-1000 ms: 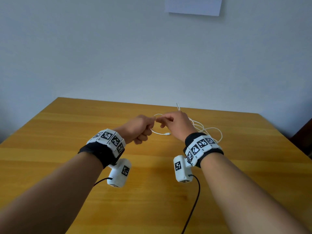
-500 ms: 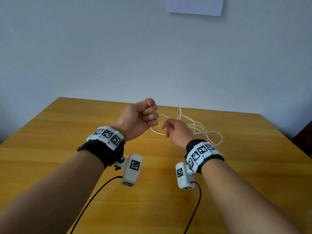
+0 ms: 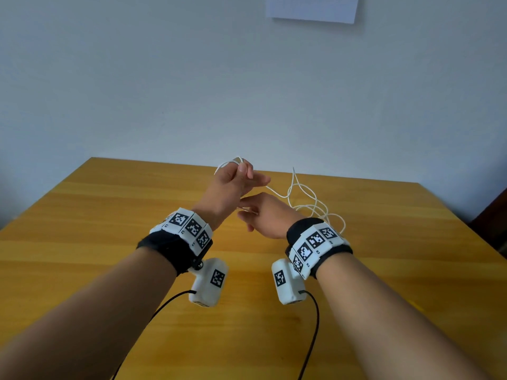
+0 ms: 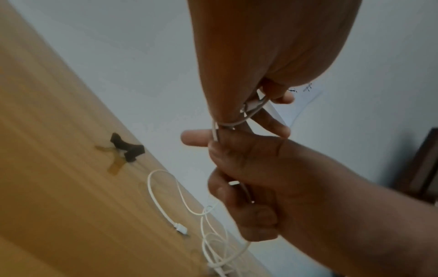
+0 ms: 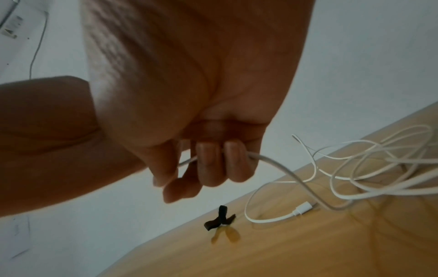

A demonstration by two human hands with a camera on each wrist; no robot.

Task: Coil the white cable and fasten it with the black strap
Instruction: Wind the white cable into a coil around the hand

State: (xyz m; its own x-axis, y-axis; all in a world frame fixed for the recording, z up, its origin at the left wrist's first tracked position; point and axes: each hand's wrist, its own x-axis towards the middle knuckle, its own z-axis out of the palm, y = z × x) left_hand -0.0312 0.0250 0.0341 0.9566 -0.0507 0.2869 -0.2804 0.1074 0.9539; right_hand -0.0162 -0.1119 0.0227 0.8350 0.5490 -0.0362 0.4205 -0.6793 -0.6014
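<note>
My left hand (image 3: 241, 174) is raised above the table and pinches a small loop of the white cable (image 3: 307, 204) at its fingertips (image 4: 277, 97). Just below it, my right hand (image 3: 249, 215) has its fingers (image 5: 211, 165) curled round the same cable. From there the cable runs down to a loose tangle (image 5: 379, 168) on the wood at the right. One white connector (image 5: 305, 206) lies on the table. The black strap (image 5: 219, 219) lies crumpled on the table near the far edge, apart from both hands, and also shows in the left wrist view (image 4: 126, 150).
The wooden table (image 3: 109, 242) ends at a pale wall close behind the cable. A sheet of paper (image 3: 312, 8) hangs on the wall. Dark furniture (image 3: 493, 220) stands past the right edge. Black camera leads (image 3: 312, 338) trail from my wrists.
My left hand has risen and turned palm up, lifting a loop of cable. The right hand has parted from it and dropped below, still on the cable.
</note>
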